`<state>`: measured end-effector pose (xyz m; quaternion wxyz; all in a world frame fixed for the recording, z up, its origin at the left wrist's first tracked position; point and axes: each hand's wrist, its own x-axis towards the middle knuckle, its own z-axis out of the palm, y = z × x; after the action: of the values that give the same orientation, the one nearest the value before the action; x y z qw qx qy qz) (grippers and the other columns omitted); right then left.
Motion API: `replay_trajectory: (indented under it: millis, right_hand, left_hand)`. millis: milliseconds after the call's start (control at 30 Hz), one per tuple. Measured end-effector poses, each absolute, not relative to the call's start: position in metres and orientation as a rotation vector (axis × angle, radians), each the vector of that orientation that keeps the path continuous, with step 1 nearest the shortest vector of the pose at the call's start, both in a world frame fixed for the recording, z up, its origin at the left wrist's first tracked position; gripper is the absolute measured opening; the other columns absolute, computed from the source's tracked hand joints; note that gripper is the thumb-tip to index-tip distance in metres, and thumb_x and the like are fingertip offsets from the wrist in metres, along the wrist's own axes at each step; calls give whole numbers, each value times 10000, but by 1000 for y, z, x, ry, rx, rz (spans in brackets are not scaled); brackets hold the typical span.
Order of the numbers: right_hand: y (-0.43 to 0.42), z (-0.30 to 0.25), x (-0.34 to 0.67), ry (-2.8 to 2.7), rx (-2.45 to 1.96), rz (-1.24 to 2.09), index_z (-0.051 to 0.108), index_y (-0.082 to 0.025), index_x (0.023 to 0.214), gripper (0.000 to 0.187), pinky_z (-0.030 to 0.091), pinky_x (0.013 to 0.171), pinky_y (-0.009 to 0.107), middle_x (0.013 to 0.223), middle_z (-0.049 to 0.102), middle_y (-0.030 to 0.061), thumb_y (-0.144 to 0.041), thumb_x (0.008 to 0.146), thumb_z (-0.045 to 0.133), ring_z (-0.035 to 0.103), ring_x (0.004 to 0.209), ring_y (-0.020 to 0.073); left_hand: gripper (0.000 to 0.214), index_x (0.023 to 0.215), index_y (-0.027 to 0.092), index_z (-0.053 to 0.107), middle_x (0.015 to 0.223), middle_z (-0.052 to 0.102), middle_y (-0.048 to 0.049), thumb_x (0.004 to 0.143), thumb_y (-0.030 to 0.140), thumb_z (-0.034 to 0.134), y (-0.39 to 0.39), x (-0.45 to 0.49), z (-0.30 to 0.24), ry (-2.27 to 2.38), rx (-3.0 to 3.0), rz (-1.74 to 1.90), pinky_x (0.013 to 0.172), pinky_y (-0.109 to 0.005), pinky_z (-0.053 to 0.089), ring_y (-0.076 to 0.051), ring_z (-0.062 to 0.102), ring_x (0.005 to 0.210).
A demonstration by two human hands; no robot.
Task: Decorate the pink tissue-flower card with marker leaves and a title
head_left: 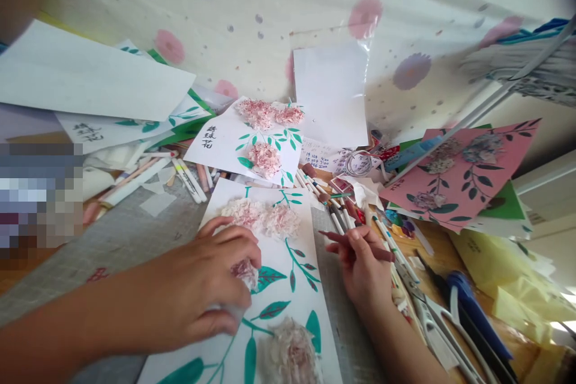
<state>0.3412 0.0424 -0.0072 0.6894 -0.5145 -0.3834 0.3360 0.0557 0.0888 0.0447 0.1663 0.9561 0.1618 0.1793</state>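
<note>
A white sheet (265,360) lies in front of me, painted with green stems and leaves, some with dark red veins, and bearing crumpled pink-and-white paper flowers. My left hand (220,276) rests over it with curved fingers apart, around and partly hiding a small paper flower (245,273). Another flower (294,351) is at the near edge, and a pair of flowers (261,219) sits beyond my fingers. Pinched in my right hand (366,264) is a brown pen (380,251), its pointed tip to the left, just off the sheet's right edge.
A finished-looking flower picture (220,153) with written characters stands behind. Pens and brushes (335,210) are strewn at the right, near large scissors (427,312). Further right is a pink flower picture (486,192). White markers (186,180) and paper scraps lie left on a grey mat (130,252).
</note>
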Motion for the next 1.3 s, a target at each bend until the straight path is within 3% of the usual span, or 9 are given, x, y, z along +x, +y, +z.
replay_trajectory:
  millis: [100,167,267,400,567,767,933,1067,1300]
  right_hand:
    - [39,-2,343,-866,-1082,754,611,-230,784,233,569,576,280,473,492,-109,-404,780,766,431,413,72]
    - [36,2,344,-883,-1060,764,666,-228,848,244,582,583,286,541,558,-82,-383,733,815,495,473,86]
    - [29,11,346,-909,-1056,790,717,-220,829,265,590,609,286,587,597,-54,-402,686,847,570,560,108]
    - [7,23,343,-941,-1129,892,720,-173,713,242,548,525,240,479,570,-49,-396,747,808,513,412,73]
    - [-32,16,329,-929,-1249,1009,652,-193,738,199,422,378,183,507,587,-48,-306,707,812,556,399,102]
    - [-56,-1,317,-916,-1376,866,506,-222,601,274,533,516,271,441,454,-98,-321,742,719,416,360,77]
    - [-57,0,312,-1031,-1503,728,500,-220,603,266,420,468,238,494,509,-58,-318,750,699,467,436,104]
    - [-57,0,312,-1158,-1577,599,503,-215,609,252,359,474,241,517,524,-38,-319,780,656,453,476,115]
    - [-62,0,315,-1228,-1536,647,456,-218,559,264,387,466,232,502,497,-42,-282,761,614,485,469,117]
  left_hand:
    - [78,895,311,695,1093,584,7,882,239,668,101,52,43,487,2709,464,1061,-385,196,-230,514,1097]
    - [105,958,318,696,1101,575,-9,933,269,606,109,48,40,525,2741,512,1055,-408,167,-241,511,1088]
    - [168,950,292,712,1048,598,-23,971,353,557,120,43,35,562,2742,588,1009,-389,226,-235,529,1030]
    - [226,952,230,723,1035,626,-46,978,350,533,127,40,32,564,2695,594,911,-324,350,-212,567,975]
    - [209,1000,235,716,1077,618,-50,979,349,542,127,39,28,491,2667,583,881,-292,408,-200,585,986]
    - [166,1036,243,683,1115,626,-44,983,315,544,98,60,38,274,2642,590,967,-309,404,-199,566,1067]
    - [129,926,224,652,1256,645,-37,963,319,572,53,90,47,127,2722,497,973,-374,418,-251,579,1103]
    - [113,978,220,647,1273,658,-4,915,314,651,37,97,47,141,2782,412,949,-392,420,-258,592,1051]
    - [167,1040,263,647,1261,667,86,885,303,696,39,99,53,137,2762,355,927,-351,397,-210,589,997]
